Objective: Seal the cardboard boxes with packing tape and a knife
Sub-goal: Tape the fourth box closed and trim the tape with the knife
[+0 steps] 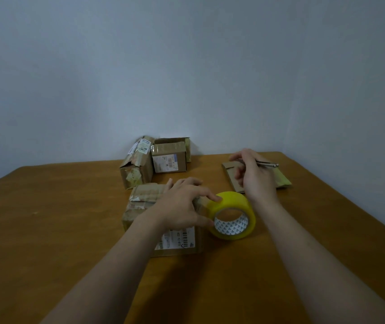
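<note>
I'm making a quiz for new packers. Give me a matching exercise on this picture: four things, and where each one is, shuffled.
Things:
1 tape roll
2 knife
3 flat cardboard packet
4 battered box

Places:
A in the right hand
B far edge of the table, untouched
C held by the left hand, beside the near box
D flat on the table, far right

Pairs: 1-C, 2-A, 3-D, 4-B

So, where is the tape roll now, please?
Head view, right of centre: the tape roll stands on the table beside the nearest box, gripped by the left hand.
</note>
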